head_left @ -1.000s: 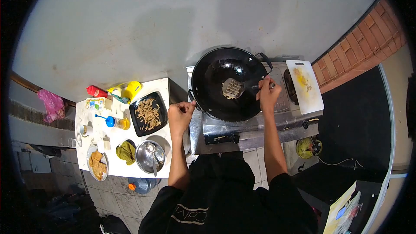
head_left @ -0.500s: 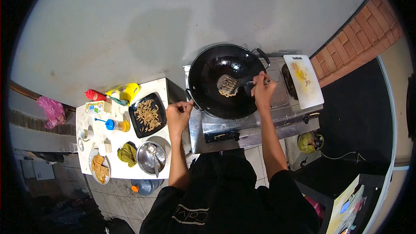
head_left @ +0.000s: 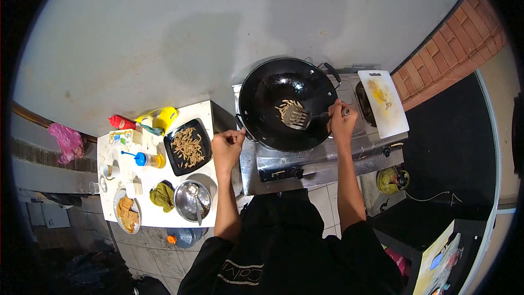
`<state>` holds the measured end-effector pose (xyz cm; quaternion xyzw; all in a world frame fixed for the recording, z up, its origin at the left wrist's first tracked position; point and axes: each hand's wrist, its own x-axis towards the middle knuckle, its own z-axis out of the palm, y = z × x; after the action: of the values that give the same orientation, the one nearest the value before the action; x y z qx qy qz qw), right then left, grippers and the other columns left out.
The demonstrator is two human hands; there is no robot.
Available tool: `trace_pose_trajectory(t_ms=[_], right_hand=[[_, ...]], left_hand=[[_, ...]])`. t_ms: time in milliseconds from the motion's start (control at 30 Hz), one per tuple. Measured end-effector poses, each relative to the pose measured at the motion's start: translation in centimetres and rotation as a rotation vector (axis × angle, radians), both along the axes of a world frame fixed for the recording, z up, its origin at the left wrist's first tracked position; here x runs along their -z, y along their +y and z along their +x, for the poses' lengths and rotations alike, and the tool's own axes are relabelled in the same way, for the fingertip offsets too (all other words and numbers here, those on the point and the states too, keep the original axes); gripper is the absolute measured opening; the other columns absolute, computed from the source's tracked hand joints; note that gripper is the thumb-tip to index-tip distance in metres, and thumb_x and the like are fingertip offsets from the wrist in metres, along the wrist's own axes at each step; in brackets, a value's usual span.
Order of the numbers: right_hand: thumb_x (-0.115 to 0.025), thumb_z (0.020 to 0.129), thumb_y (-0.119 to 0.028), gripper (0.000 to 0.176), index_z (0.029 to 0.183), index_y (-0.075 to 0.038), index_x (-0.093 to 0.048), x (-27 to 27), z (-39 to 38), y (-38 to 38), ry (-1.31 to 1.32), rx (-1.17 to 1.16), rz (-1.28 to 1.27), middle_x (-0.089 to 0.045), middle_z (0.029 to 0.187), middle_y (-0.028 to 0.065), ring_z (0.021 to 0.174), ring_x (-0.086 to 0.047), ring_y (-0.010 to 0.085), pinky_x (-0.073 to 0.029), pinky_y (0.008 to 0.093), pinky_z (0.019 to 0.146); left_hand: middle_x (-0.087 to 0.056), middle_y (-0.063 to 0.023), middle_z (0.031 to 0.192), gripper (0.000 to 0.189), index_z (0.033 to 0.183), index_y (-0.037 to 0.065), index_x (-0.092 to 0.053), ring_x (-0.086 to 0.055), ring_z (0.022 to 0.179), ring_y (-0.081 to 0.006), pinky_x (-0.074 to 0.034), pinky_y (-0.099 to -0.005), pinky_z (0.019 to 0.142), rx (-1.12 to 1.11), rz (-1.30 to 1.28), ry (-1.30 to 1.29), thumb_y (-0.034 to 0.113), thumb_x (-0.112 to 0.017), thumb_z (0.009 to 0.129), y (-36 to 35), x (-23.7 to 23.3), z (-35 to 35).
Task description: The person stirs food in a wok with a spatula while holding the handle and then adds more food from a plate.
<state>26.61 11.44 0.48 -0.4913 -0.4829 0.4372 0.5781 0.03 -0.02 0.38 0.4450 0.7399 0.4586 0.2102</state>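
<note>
A large black wok (head_left: 273, 131) sits on the steel stove. My right hand (head_left: 343, 121) is closed round the handle of a slotted metal spatula (head_left: 296, 117), whose blade lies low in the wok. Pale strips of food (head_left: 287, 105) show in the wok just beyond and left of the blade. At the wok's left side, my left hand (head_left: 228, 147) is closed with its fingertips at the loop handle (head_left: 242, 123). More such strips lie on a square black plate (head_left: 204, 134) to the left.
A white cutting board (head_left: 394, 117) with yellow stains lies right of the wok. On the white table (head_left: 158, 216) stand a metal bowl (head_left: 184, 210) with a ladle, a green cloth (head_left: 161, 196), a blue-capped bottle (head_left: 149, 159), a red bottle (head_left: 121, 122) and a plate of food.
My right hand and the spatula have moved toward me and slightly right. The blade has shifted off the strips, which now show more fully. My left hand remains at the wok's handle.
</note>
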Motion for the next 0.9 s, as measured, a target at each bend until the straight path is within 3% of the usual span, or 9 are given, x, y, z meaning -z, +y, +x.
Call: trace_pose_trajectory(t_ms=[233, 433, 900], right_hand=[[-0.051, 0.097, -0.021, 0.040, 0.064, 0.001, -0.051, 0.3, -0.1, 0.7, 0.017, -0.010, 0.033, -0.049, 0.057, 0.0025, 0.038, -0.041, 0.0056, -0.029, 0.0236, 0.030], [-0.050, 0.097, -0.020, 0.040, 0.063, 0.001, -0.051, 1.4, -1.7, 1.9, 0.134, 0.172, 0.013, -0.050, 0.057, 0.0023, 0.036, -0.041, 0.0060, -0.030, 0.0237, 0.031], [-0.050, 0.098, -0.021, 0.041, 0.063, 0.001, -0.052, 0.0, -1.9, 1.4, 0.007, -0.047, -0.019, -0.049, 0.058, 0.0014, 0.040, -0.040, 0.0046, -0.030, 0.0237, 0.031]], left_hand=[[-0.048, -0.0037, 0.051, 0.025, 0.072, -0.004, -0.067, -0.043, 0.048, -0.0085, -0.037, -0.0274, 0.048, 0.007, -0.051, 0.015, 0.019, -0.072, 0.080, 0.0, -0.1, 0.0], [-0.048, -0.0037, 0.050, 0.025, 0.073, -0.004, -0.068, -0.043, 0.048, -0.0084, -0.037, -0.0270, 0.048, 0.018, -0.018, 0.043, 0.020, -0.072, 0.080, 0.0, -0.1, -0.1], [-0.047, -0.0022, 0.051, 0.025, 0.072, -0.004, -0.068, -0.042, 0.049, -0.0079, -0.035, -0.0265, 0.047, 0.006, -0.021, -0.012, 0.019, -0.073, 0.080, 0.0, 0.1, -0.1]])
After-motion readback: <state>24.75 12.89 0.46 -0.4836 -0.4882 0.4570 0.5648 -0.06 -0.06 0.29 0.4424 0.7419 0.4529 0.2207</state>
